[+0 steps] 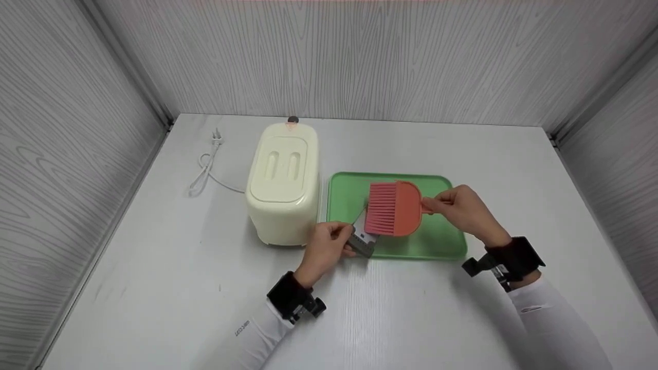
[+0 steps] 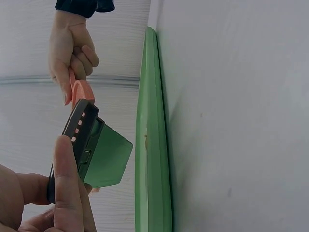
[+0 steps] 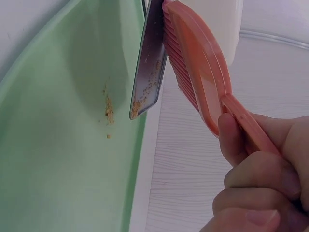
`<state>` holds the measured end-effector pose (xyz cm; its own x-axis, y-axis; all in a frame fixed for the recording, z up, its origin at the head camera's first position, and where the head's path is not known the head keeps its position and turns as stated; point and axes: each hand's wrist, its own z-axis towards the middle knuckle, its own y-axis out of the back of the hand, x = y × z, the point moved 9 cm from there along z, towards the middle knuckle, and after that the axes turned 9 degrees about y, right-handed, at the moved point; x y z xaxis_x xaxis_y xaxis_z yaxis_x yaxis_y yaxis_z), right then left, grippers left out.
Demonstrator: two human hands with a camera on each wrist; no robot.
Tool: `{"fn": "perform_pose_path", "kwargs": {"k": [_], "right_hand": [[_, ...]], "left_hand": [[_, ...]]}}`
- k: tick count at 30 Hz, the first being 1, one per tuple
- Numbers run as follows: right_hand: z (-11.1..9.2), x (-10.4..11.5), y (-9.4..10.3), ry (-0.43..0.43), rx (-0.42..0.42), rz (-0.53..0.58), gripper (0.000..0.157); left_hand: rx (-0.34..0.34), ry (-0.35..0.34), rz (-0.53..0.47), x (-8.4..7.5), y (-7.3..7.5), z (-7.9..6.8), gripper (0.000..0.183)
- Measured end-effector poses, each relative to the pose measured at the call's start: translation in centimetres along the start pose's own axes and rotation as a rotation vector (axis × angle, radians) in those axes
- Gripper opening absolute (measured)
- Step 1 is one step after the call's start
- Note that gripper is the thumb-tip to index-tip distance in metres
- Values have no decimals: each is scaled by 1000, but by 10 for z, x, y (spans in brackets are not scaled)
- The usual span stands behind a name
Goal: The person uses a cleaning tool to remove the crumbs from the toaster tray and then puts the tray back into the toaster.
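Note:
In the head view my left hand (image 1: pixel 325 247) pinches the dark grey end of a shiny metal crumb tray (image 3: pixel 147 79), held tilted over a green tray (image 1: pixel 442 246). Brown crumbs (image 3: pixel 137 105) cling near the crumb tray's lower corner in the right wrist view. My right hand (image 1: pixel 465 211) grips the handle of an orange hand brush (image 1: pixel 408 208). Its pinkish bristles (image 1: pixel 381 208) overlap the crumb tray from above and stand right at its surface in the right wrist view. More crumbs (image 3: pixel 109 111) lie on the green tray below.
A cream toaster (image 1: pixel 284 221) with a lid on top stands left of the green tray, close to my left hand. Its white cord and plug (image 1: pixel 217 137) lie to the left on the white table (image 1: pixel 401 318). Grey wood-patterned walls (image 1: pixel 360 61) enclose the back and sides.

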<state>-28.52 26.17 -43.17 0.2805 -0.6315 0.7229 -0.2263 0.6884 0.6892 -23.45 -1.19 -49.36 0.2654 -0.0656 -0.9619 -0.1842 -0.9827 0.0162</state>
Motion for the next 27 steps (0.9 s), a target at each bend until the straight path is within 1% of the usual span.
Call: {"fn": "perform_pose_path", "kwargs": {"k": [3,10,17,27], "right_hand": [[-1,1,4,15,-1,-19,40],[-4,-3,13,-9,-7,-64,40],[-5,-5,21,7,-41,-106,36],[-5,-8,28,6,-71,-147,39]], "left_hand": [[-4,-3,2,0,0,0,23],[13,-34,-2,-2,0,-1,24],[5,-29,7,-4,0,-2,23],[0,-40,24,-4,1,-2,22]]}}
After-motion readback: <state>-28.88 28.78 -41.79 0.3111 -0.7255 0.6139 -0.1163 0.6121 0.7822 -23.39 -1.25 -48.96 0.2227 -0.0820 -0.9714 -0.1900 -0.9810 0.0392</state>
